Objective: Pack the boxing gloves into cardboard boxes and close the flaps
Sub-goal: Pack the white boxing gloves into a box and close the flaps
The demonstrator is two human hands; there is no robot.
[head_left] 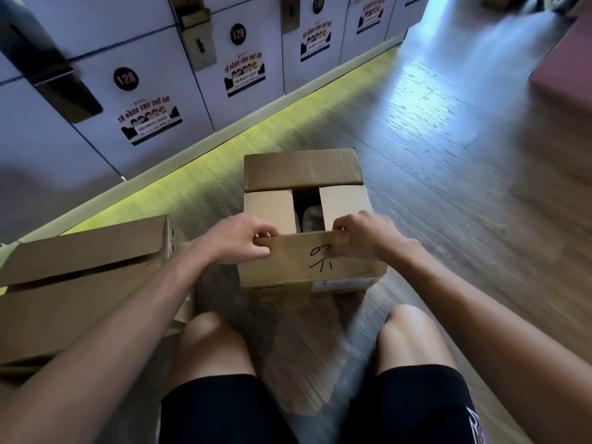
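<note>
A small brown cardboard box of matte corrugated board stood on the glossy wood-plank floor, just ahead of the person's bare knees and black shorts. Its 2 side flaps lay folded inward, flat, with a dark gap between them running away from the person. In that gap sat a pale rounded shape, too dim to identify. The far flap tilted up, creased across its width. The near flap, with black handwritten marks on it, stood raised, its long edge running left to right.

The left hand pinched that flap's top edge near the left corner, fingers curled over the rim and thumb underneath. The right hand gripped the same edge near the right corner, fingers hooked over it.

A larger brown cardboard box sat just to the left, its flaps lowered. White numbered lockers lined the wall beyond.
</note>
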